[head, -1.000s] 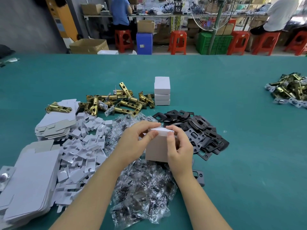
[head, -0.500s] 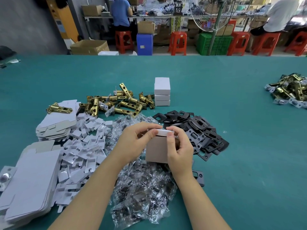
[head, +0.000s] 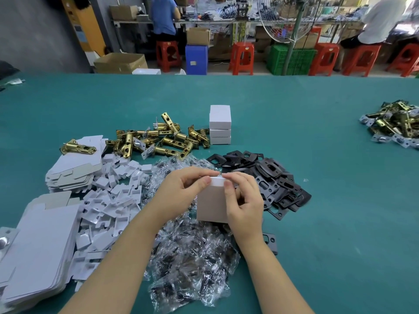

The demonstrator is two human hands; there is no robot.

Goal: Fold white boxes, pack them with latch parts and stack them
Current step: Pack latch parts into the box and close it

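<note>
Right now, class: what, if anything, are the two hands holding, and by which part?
Both hold one white box: left hand and right hand pinch its top edge, where the flap closes.

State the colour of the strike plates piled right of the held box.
Black strike plates, clearest in the head view.

Factory packing floor: green worktable (head: 294,132), heaped brass latches (head: 163,139), seated workers (head: 164,17) behind
</note>
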